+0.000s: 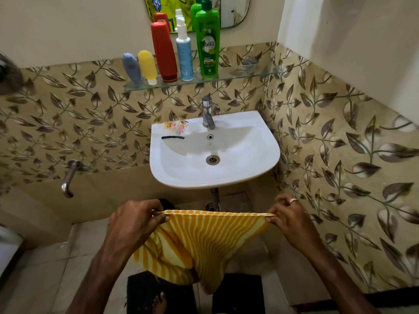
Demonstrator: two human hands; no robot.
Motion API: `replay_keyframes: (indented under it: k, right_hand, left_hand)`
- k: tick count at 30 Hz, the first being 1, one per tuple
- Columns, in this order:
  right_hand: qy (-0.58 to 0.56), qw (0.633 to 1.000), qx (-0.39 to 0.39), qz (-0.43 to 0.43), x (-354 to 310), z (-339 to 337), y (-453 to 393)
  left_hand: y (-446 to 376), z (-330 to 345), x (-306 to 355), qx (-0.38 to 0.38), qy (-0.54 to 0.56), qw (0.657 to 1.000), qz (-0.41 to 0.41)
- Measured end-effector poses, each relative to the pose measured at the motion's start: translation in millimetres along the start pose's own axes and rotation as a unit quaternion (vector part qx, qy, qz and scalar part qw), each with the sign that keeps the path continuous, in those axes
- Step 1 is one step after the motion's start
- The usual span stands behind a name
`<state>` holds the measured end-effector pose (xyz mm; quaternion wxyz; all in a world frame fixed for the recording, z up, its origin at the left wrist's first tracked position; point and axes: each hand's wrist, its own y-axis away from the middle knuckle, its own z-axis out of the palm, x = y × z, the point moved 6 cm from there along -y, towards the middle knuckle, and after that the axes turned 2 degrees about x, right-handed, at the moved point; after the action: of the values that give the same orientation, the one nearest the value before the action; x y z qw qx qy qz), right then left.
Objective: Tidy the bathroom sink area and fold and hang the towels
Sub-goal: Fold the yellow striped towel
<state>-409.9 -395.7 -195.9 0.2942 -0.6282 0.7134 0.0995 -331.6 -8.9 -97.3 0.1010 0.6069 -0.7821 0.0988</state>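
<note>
Between the two hands, the towel [204,243] hangs by its top hem, which runs taut and level from one pinch to the other, so its long axis lies straight across the body, left to right. Left hand [133,219] pinches the left corner between thumb and curled fingers; right hand [292,219] pinches the right corner the same way, a ring showing on one finger. Neither hand is nearer than the other: each has its own end, and the cloth lies inward from both sets of fingertips. Below the hem the yellow-and-white stripes sag and bunch toward the middle, the lower edge dropping down toward the dark mat [238,293] on the floor.

Judging from this, the fold will likely turn on bringing one corner across to meet the other along that level hem, with the loose lower part needing to fall straight first.

Beyond the fingers, forward and higher, sits the sink [260,159], with small wrappers [175,126] and a dark strip [172,137] on its left rim, not yet cleared. Farther up, bottles [172,51] stand upright on the glass shelf [244,74].
</note>
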Motion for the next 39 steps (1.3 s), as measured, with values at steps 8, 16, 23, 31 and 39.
replay_keyframes:
  k: [8, 16, 23, 31, 39]
  right_hand:
    - [-0.263, 0.958, -0.039, 0.104, 13, -4, -6]
    - [-0.208, 0.973, -0.032, 0.092, 6, 1, -7]
    - [-0.403, 0.905, -0.071, 0.117, -24, -4, -4]
    - [-0.397, 0.901, -0.176, 0.014, -79, -4, 0]
    - [-0.328, 0.927, -0.140, -0.118, -121, 8, -6]
  left_hand:
    - [-6, -1, -4, 0.005, 0.024, 0.999, -0.028]
    - [-12, -3, 2, 0.021, 0.081, 0.994, -0.066]
    - [-20, 0, 1, 0.076, 0.254, 0.954, -0.140]
    - [-30, 21, 22, 0.072, 0.417, 0.890, -0.169]
    - [-31, 28, 76, 0.047, 0.486, 0.865, -0.114]
